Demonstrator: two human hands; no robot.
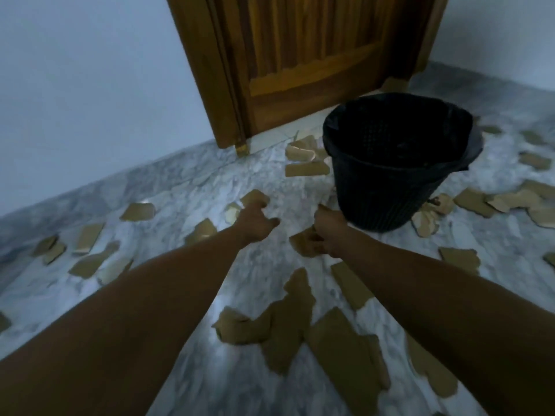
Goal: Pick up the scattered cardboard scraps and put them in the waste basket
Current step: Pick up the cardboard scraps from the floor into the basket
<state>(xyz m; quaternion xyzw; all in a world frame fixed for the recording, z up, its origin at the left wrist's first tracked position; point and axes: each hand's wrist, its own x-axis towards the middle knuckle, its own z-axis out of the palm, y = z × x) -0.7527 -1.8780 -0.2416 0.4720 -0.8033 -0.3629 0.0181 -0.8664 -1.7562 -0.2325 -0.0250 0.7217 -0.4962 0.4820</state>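
Note:
Several brown cardboard scraps lie scattered on the grey marble floor. A black mesh waste basket (378,202) with a dark liner stands ahead on the right, in front of the door. My left hand (256,222) hovers low over the floor with its fingers apart and nothing in it, just short of a small scrap (253,196). My right hand (330,232) is curled around the edge of a cardboard scrap (303,243), left of the basket's base. Large torn scraps (288,319) lie between my forearms.
A wooden door (300,55) and its frame stand behind the basket, with pale walls on both sides. More scraps lie beside the basket (306,169), to its right (510,199) and along the left floor (88,235).

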